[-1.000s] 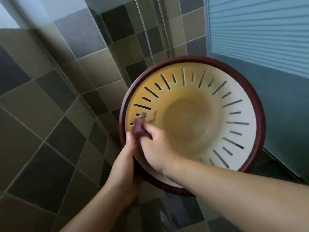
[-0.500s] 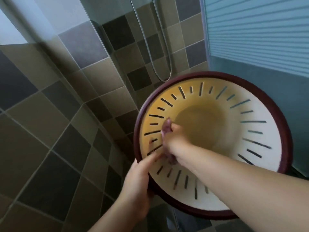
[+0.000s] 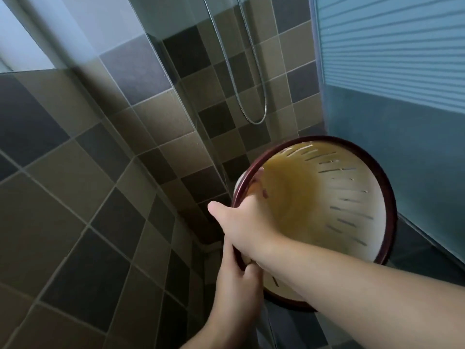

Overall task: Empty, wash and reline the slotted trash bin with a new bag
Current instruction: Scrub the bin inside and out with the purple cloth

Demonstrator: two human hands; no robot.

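Note:
The slotted trash bin [image 3: 357,197] is cream inside with a dark red rim and a yellow-brown stained bottom. It is held up off the floor and tilted, its mouth facing me. My left hand [image 3: 236,293] grips the rim at the lower left. My right hand [image 3: 246,222] reaches inside against the bin's left wall, thumb sticking out over the rim. Its fingers are blurred and curl round a purple cloth [image 3: 264,194], of which only a speck shows.
A tiled wall [image 3: 100,172] of brown and grey squares runs close along the left. A metal shower hose [image 3: 254,71] hangs in a loop at the back. A frosted blue striped panel [image 3: 390,59] stands right behind the bin.
The bin has tilted further and swung to the lower right of the view. My right hand slid with the cloth from the lower left wall up toward the rim. The view lifted toward the hose.

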